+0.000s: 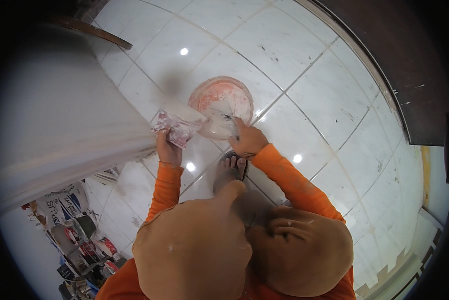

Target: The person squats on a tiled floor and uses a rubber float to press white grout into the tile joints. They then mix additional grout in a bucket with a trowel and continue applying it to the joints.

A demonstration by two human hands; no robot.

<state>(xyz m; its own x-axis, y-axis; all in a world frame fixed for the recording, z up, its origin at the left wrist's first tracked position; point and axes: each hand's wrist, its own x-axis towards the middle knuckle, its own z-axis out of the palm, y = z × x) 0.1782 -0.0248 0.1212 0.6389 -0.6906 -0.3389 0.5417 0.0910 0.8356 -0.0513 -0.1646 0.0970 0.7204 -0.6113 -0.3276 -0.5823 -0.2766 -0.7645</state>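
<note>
A round orange-pink basin (194,94) stands on the tiled floor in front of me, its inside coated with white, and whitish material lies toward its near side. My left hand (169,149) grips a crumpled white-and-dark-red packet (180,131), held just left of the basin and tilted toward it. At the basin's near right rim is my right hand (248,142), its fingers closed and pointing inward. A small dark shape shows by those fingertips, but blur hides what they hold.
White floor tiles (324,125) carry smudges and specks. A pale covered object (84,120) rises at the left, with a dark wooden piece (102,34) beyond it. Bags and assorted supplies (79,235) crowd the lower left. A dark panel (404,65) stands at the right. My sandalled foot (233,162) is near the basin.
</note>
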